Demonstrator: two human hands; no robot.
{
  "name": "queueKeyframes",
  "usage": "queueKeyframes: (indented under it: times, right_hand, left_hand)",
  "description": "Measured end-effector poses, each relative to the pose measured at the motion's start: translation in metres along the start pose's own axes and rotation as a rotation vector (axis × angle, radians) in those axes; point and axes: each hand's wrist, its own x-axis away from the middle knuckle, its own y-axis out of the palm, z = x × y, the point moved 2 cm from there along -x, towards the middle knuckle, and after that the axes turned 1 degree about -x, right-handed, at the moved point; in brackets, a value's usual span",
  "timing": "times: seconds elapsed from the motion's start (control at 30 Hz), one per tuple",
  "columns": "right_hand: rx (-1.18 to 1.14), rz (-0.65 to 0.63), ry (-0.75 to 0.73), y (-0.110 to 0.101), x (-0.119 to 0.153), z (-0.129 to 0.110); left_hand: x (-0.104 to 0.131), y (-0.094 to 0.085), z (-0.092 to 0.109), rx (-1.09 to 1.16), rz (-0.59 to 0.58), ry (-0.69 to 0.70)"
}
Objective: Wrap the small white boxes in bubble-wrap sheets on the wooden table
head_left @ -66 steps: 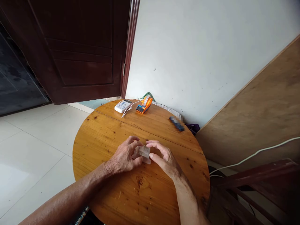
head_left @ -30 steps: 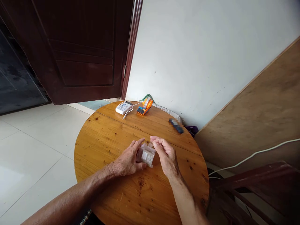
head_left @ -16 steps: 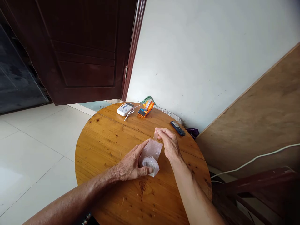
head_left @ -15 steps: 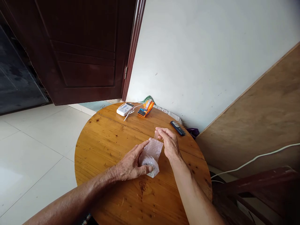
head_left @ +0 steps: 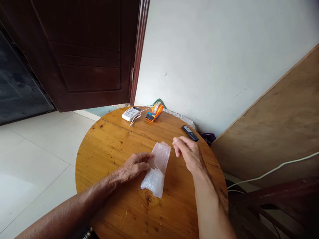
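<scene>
A piece of bubble wrap (head_left: 162, 154) lies on the round wooden table (head_left: 99, 159), its far end spread flat and its near end folded into a puffy bundle (head_left: 154, 182). Whatever the bundle holds is hidden. My left hand (head_left: 134, 167) rests at the wrap's left edge, fingers stretched out, with the fingertips touching the wrap. Off the wrap's right side, my right hand (head_left: 189, 152) is raised with its fingers curled together in a pinch. Any small thing between those fingers cannot be made out.
At the table's far side are a white box-shaped device (head_left: 131, 114) with a white cable and an orange tape dispenser (head_left: 154, 113). A dark remote-like object (head_left: 189, 133) lies to the right. A wall (head_left: 211, 66) and a dark door (head_left: 87, 76) stand behind.
My left hand has shifted left off the rolled bundle to the wrap's edge. My right hand has moved right, away from the wrap; the clear strip seen at its fingertips no longer shows.
</scene>
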Motion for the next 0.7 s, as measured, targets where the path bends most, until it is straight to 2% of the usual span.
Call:
queueKeyframes:
  times: [0.07, 0.13, 0.27, 0.37, 0.5, 0.6, 0.7]
  right_hand:
    - [0.217, -0.31, 0.01, 0.006, 0.012, -0.015]
    - [0.461, -0.394, -0.028, 0.014, 0.021, -0.027]
    - [0.792, -0.378, -0.023, 0.034, 0.031, -0.037]
    - [0.946, -0.361, -0.016, 0.04, 0.031, -0.035]
    - [1.027, -0.304, 0.016, 0.024, 0.022, -0.024]
    - [0.981, -0.28, 0.065, 0.007, 0.016, -0.017]
    - [0.89, -0.234, 0.064, 0.003, 0.015, -0.021]
  left_hand:
    - [-0.002, -0.001, -0.003, 0.028, -0.019, 0.01]
    - [-0.001, -0.001, -0.003, 0.025, -0.019, 0.01]
    - [0.001, -0.002, 0.002, 0.081, 0.018, -0.025]
    - [0.001, -0.001, 0.006, 0.112, 0.022, -0.005]
    - [0.0, -0.003, 0.008, 0.089, 0.085, 0.011]
    - [-0.001, -0.006, 0.008, 0.087, 0.123, 0.036]
    - [-0.001, -0.007, 0.008, 0.072, 0.123, 0.055]
